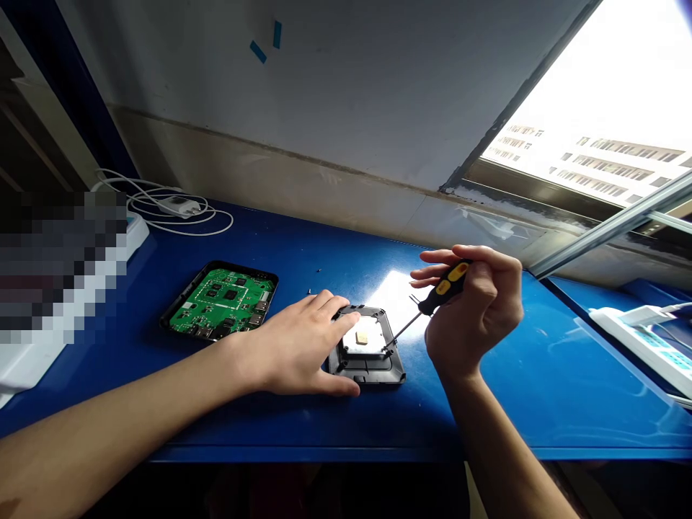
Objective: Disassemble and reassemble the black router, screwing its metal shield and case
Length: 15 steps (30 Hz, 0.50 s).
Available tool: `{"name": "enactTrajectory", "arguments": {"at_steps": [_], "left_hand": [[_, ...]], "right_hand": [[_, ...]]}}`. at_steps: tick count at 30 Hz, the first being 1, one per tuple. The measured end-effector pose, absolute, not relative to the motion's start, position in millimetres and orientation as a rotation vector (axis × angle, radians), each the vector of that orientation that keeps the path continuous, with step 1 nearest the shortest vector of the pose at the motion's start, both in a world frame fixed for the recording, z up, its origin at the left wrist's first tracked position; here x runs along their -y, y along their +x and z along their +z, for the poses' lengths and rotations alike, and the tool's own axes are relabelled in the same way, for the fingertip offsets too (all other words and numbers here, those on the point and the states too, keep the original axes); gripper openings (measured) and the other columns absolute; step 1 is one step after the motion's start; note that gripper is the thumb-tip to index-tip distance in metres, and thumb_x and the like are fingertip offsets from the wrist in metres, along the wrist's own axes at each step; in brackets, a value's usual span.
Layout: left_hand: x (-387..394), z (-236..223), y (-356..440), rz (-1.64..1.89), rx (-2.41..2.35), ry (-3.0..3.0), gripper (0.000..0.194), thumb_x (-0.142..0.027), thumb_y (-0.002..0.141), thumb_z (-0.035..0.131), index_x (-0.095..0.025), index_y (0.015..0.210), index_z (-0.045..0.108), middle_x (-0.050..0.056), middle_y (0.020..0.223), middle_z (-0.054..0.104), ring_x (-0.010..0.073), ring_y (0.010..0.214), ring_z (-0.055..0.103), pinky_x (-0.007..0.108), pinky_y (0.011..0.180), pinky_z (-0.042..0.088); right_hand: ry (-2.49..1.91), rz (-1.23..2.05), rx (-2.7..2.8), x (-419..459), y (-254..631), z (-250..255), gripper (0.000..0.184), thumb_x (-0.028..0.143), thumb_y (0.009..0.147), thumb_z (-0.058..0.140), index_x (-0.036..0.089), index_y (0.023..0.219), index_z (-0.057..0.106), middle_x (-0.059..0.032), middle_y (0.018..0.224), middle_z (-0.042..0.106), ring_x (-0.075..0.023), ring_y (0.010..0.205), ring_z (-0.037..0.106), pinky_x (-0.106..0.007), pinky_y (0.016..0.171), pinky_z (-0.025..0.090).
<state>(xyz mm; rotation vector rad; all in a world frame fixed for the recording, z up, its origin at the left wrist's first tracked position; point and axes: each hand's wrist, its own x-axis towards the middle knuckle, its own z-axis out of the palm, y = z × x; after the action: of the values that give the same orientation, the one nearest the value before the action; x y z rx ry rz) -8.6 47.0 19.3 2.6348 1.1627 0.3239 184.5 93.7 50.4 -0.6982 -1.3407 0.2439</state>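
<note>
My left hand (297,344) spans the left side of a black plastic cover (381,373) lying on the blue table, thumb along the near edge and fingers toward the far edge. Inside the cover sits a silvery metal plate (373,347) with a tan square pad (362,337) on it. My right hand (481,317) is closed around a black and yellow screwdriver (444,290), some fingers raised. Its shaft slants down to the plate's right corner; whether the tip sits in a screw is too small to tell. Left of my left hand is a black case holding a green circuit board (219,299).
Tiny screws (318,270) lie beyond the cover on the blue table (281,425). A coiled white cable with a plug (181,207) rests at the back left. White power strips stand at the left (37,364) and right (649,342). A wall and window frame bound the back.
</note>
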Motion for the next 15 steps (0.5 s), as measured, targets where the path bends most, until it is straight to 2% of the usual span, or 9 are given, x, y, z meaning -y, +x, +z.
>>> {"name": "enactTrajectory", "arguments": {"at_steps": [6,11,15], "left_hand": [[-46.4,19.5,-8.9,0.343,-1.153,2.627,0.078,-0.07,0.085,0.064,-0.023,0.145,0.048,0.017,0.147,0.048,0.0378,0.134,0.044,0.05,0.106,0.044],[-46.5,19.0,-8.7,0.343,-1.155,2.619,0.079,-0.071,0.084,0.065,-0.024,0.146,0.047,0.016,0.148,0.048,0.0385,0.135,0.043,0.051,0.106,0.043],[-46.3,19.9,-8.1,0.322,-1.161,2.633,0.079,-0.071,0.085,0.064,-0.023,0.146,0.047,0.017,0.147,0.048,0.038,0.135,0.043,0.05,0.106,0.044]], "right_hand": [[-0.683,0.209,1.416,-94.7,184.2,47.1,0.009,0.025,0.098,0.055,0.025,0.1,0.064,0.0015,0.086,0.068,-0.0139,0.058,0.069,-0.028,0.048,0.054],[-0.702,0.213,1.486,-95.4,185.2,45.4,0.011,0.02,0.096,0.058,0.023,0.106,0.061,0.0066,0.074,0.063,-0.0104,0.055,0.066,-0.025,0.049,0.055],[-0.701,0.192,1.463,-95.0,185.3,45.2,0.01,0.018,0.096,0.057,0.022,0.104,0.061,0.0072,0.072,0.063,-0.0086,0.051,0.063,-0.023,0.046,0.052]]}}
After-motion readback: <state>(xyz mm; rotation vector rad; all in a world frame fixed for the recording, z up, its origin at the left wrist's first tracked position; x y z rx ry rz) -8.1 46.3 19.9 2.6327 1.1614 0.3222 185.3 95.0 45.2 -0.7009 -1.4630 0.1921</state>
